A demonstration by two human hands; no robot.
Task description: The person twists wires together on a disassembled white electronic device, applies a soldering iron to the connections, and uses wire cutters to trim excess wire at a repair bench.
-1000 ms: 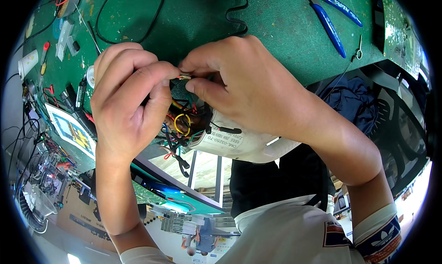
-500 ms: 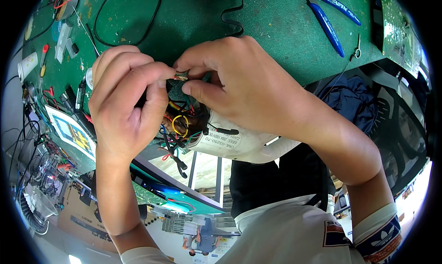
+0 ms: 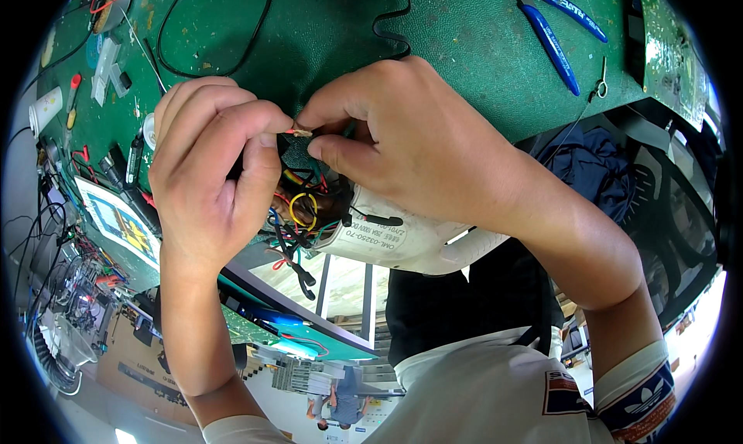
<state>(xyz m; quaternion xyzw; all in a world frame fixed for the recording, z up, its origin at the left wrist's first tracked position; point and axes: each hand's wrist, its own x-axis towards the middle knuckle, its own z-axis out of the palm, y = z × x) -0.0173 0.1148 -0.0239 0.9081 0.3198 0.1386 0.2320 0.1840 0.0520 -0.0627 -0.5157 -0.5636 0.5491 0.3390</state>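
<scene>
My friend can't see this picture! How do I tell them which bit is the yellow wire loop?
Find the right hand, then the big whitish casing just below it in the picture. At the casing's left end there's a tangle of wires. The yellow wire loop is there, bright and curled into a ring, unlike the black and red ones around it.

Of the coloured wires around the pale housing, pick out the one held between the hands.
The red wire with the copper-coloured tip, jutting from the left hand toward the right hand. The others, such as the yellow loop, show lower, unheld.
</scene>
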